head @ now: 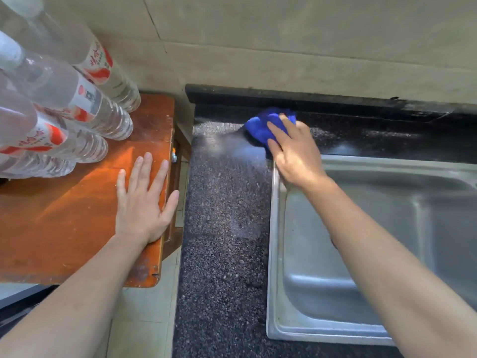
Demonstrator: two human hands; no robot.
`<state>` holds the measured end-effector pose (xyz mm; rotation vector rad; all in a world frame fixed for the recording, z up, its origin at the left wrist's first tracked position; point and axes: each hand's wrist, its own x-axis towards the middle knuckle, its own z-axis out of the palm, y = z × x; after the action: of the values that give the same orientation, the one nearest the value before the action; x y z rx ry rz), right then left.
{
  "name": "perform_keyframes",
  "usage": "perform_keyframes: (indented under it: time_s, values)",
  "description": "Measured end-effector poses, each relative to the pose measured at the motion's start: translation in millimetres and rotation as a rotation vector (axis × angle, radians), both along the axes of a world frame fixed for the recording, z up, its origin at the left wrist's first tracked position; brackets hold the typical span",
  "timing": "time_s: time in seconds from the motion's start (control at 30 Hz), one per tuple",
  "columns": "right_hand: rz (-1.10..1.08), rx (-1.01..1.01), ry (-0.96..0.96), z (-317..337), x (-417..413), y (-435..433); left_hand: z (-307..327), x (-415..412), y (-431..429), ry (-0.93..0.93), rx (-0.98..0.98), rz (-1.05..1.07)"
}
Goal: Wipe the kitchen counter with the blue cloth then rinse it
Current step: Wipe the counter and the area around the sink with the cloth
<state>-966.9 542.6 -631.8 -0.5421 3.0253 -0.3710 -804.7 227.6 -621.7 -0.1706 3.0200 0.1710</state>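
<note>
A crumpled blue cloth (pixel 263 125) lies on the dark speckled counter (pixel 224 228), near the back wall by the sink's far left corner. My right hand (pixel 291 151) presses down on the cloth with straight fingers spread over it, covering its right part. A wet streak shows on the counter left of the cloth. My left hand (pixel 144 197) rests flat, fingers spread, on the orange wooden table (pixel 64 223) to the left of the counter.
A steel sink (pixel 361 241) fills the counter's right side; no tap is in view. Several clear plastic water bottles (pixel 77 99) stand at the wooden table's back left. A gap with tiled floor (pixel 144 319) separates table and counter. A beige tiled wall runs behind.
</note>
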Motion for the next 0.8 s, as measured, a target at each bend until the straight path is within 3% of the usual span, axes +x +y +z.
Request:
perform_keyframes:
  time_s: [0.07,0.13,0.23,0.3,0.6,0.8]
  values:
    - [-0.064,-0.127,0.137,8,2,44,0,-1,0,0.0,0.003,0.004]
    - [-0.273,-0.188,0.194,14,4,78,0,-1,2,-0.009,-0.002,0.002]
    - [-0.596,-0.074,0.052,6,3,81,0,-2,3,-0.012,-0.015,0.002]
    - [-0.64,-0.018,0.016,-2,3,51,-1,-3,3,-0.021,-0.023,0.0]
    - [-0.295,-0.102,0.055,0,23,-155,-4,-3,3,-0.013,-0.024,-0.008]
    - [0.09,-0.034,-0.024,-5,14,-174,-5,-5,-4,-0.011,-0.025,-0.024]
